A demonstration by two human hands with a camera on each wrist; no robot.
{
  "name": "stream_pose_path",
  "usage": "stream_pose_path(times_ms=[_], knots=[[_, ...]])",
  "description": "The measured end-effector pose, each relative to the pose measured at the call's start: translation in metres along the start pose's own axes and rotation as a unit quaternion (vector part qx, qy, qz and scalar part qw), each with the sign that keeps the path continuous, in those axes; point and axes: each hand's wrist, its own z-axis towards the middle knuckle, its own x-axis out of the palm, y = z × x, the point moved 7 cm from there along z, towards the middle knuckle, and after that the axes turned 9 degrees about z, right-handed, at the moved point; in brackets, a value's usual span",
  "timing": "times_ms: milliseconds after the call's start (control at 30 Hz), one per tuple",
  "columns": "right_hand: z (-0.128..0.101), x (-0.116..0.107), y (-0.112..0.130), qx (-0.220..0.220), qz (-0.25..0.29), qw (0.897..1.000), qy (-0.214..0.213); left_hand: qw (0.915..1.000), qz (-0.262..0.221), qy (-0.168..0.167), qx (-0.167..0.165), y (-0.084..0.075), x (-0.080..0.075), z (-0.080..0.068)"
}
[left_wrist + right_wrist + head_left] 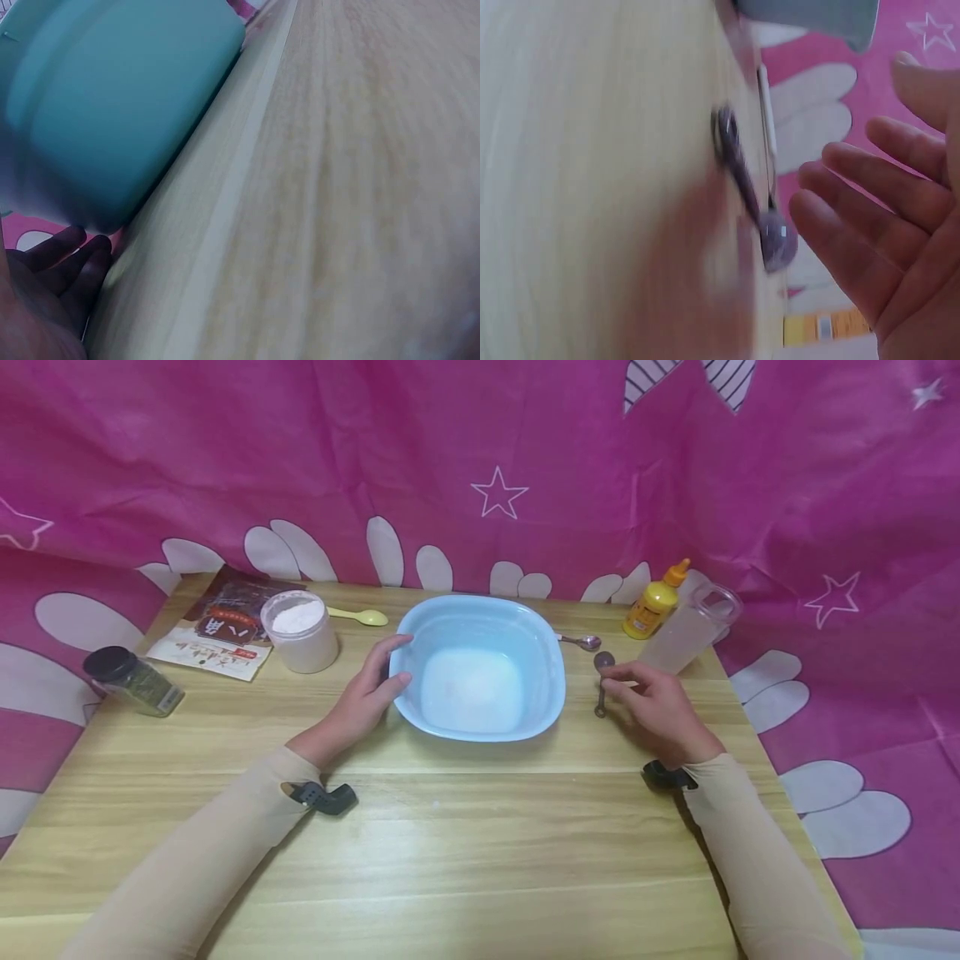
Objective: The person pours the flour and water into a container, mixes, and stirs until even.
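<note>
Centre frame: left hand [367, 693] braces the bowl [480, 664] by its rim, steadying it. Right hand [652, 702], fingers relaxed and empty, hovers at the spoon [602, 681] lying right of the bowl.

Light blue plastic basin [480, 635], rounded-square, upright at mid-table, holding shallow milky white liquid. Left hand [371, 689] rests against its left rim, thumb on the edge. Small dark metal measuring spoon [602, 681] lies flat just right of basin, bowl end away from the person, beside right hand [660, 706].
</note>
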Motion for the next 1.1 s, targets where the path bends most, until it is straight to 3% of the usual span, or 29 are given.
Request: stream_pose_path(times_ms=[233,667,867,1100], knots=[[0.003,0.017,0.009,0.04,0.105,0.993,0.019,1.0,0.001,0.005,-0.002,0.001,0.001,0.0],[0.02,0.033,0.038,-0.026,0.084,0.996,0.0,0.9995,0.024,0.014,-0.016,0.001,0.001,0.0],[0.029,0.043,0.055,-0.077,0.065,0.995,0.003,0.9983,0.04,0.014,-0.042,-0.002,-0.012,-0.002],[0.034,0.056,0.075,-0.094,0.015,0.995,0.018,0.9984,0.04,-0.012,-0.038,-0.017,-0.031,0.005]])
